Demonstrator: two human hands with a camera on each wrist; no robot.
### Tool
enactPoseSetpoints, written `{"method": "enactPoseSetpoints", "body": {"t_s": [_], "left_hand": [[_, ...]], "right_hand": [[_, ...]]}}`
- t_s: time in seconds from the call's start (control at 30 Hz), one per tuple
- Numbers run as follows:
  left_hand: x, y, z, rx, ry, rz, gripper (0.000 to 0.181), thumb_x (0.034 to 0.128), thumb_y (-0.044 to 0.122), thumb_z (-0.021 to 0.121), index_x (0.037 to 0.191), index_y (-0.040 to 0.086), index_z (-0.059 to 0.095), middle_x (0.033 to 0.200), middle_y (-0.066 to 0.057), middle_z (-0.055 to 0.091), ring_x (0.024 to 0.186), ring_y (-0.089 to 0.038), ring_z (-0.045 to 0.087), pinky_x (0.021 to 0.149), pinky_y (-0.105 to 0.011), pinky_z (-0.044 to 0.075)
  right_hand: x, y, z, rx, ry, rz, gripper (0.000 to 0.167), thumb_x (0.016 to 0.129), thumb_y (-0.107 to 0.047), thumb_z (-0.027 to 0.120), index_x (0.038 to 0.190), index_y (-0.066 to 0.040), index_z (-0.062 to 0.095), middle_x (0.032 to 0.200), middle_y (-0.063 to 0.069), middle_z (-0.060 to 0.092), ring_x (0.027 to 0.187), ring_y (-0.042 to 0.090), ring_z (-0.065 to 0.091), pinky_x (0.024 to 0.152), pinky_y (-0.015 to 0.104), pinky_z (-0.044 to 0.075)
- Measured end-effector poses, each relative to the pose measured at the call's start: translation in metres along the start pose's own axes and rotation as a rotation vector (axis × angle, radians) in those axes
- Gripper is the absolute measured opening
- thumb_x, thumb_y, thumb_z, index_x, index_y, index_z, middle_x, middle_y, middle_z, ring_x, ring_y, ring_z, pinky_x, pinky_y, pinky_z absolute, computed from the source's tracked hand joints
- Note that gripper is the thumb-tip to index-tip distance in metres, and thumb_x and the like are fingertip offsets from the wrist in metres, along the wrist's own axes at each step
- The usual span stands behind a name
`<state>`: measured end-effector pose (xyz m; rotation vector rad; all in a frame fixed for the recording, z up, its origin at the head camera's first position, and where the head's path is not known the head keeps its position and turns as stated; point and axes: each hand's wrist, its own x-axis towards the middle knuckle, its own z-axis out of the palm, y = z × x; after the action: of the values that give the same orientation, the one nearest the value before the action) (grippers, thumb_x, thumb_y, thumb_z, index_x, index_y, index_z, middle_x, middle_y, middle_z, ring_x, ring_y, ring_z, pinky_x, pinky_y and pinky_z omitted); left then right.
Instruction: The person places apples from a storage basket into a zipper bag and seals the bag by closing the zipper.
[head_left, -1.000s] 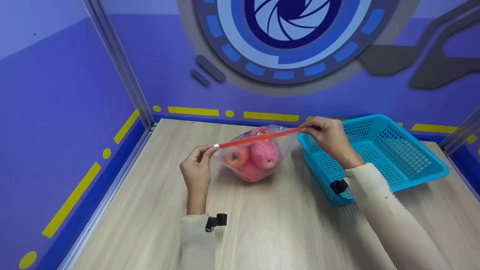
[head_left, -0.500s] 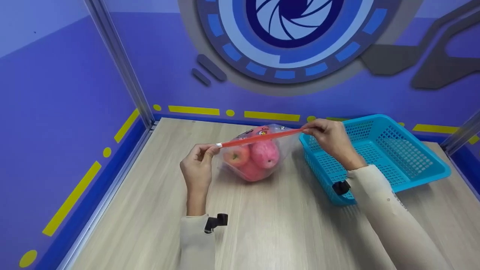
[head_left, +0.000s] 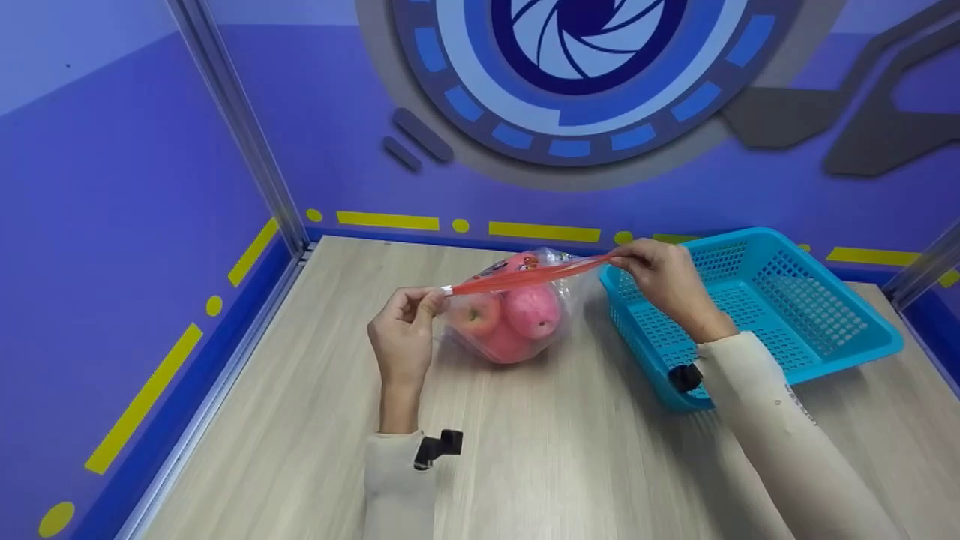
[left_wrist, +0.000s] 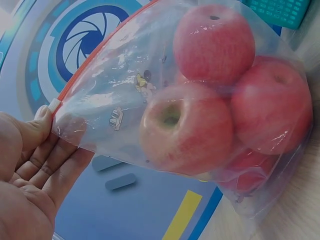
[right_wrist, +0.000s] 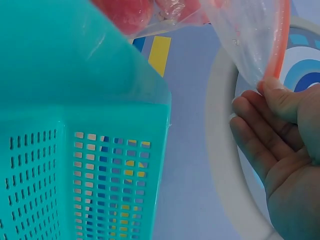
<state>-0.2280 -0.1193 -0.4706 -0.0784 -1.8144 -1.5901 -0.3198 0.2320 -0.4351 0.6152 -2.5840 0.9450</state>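
Note:
A clear zip bag (head_left: 564,300) with a red zip strip (head_left: 517,278) stands on the table, holding several red apples (left_wrist: 187,130). My left hand (head_left: 403,330) pinches the bag's left top corner beside the white slider (left_wrist: 54,105), thumb against the forefinger. At the opposite end of the strip, my right hand (head_left: 664,277) pinches the other corner between thumb and forefinger; its remaining fingers (right_wrist: 255,135) are loosely bent in the right wrist view. Between the two hands the strip spans above the apples. Small printed figures show on the film (left_wrist: 145,85).
A blue perforated plastic basket (head_left: 840,337) stands right of the bag, partly behind my right forearm. The wood-grain table (head_left: 525,450) meets a blue printed wall (head_left: 337,135) at the back and a side wall (head_left: 112,262) on the left.
My left hand has moved slightly right, while my right hand has shifted a little right since a second ago. The red strip, straight and taut before, now looks looser and wider.

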Motion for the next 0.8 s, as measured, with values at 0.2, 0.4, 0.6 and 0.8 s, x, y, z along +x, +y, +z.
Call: {"method": "enactPoseSetpoints", "body": {"t_s": [0.2, 0.4, 0.6, 0.8], "left_hand": [[0.000, 0.002, 0.001, -0.003, -0.003, 0.007, 0.013, 0.0948, 0.011, 0.082, 0.094, 0.000, 0.077, 0.080, -0.004, 0.077, 0.071, -0.026, 0.074, 0.066, -0.021, 0.056], [0.000, 0.005, 0.000, 0.014, -0.011, 0.023, 0.012, 0.0941, 0.011, 0.082, 0.094, 0.000, 0.077, 0.081, -0.003, 0.077, 0.072, -0.021, 0.074, 0.067, -0.021, 0.057], [0.001, 0.007, -0.002, 0.021, -0.043, 0.074, 0.011, 0.0920, 0.011, 0.083, 0.093, 0.001, 0.078, 0.085, -0.001, 0.079, 0.074, -0.025, 0.075, 0.067, -0.021, 0.057], [0.001, 0.006, -0.003, 0.001, -0.097, 0.078, 0.011, 0.0905, 0.014, 0.085, 0.092, 0.004, 0.080, 0.084, 0.002, 0.078, 0.068, -0.021, 0.068, 0.060, -0.020, 0.049]], "right_hand": [[-0.002, -0.007, 0.000, -0.018, 0.004, -0.007, 0.023, 0.101, -0.012, 0.074, 0.122, -0.002, 0.077, 0.114, 0.014, 0.076, 0.099, 0.034, 0.072, 0.086, 0.050, 0.063], [-0.002, -0.034, 0.006, -0.065, 0.065, -0.118, 0.041, 0.099, -0.012, 0.078, 0.137, -0.001, 0.068, 0.134, 0.016, 0.069, 0.119, 0.035, 0.068, 0.096, 0.055, 0.059], [0.001, -0.071, 0.019, -0.069, 0.015, -0.310, 0.048, 0.095, -0.017, 0.083, 0.139, -0.004, 0.068, 0.141, 0.014, 0.066, 0.129, 0.031, 0.063, 0.096, 0.051, 0.060], [0.007, -0.101, 0.039, 0.070, -0.099, -0.429, 0.046, 0.092, -0.013, 0.086, 0.136, -0.007, 0.071, 0.138, 0.008, 0.069, 0.128, 0.026, 0.064, 0.096, 0.043, 0.060]]}}
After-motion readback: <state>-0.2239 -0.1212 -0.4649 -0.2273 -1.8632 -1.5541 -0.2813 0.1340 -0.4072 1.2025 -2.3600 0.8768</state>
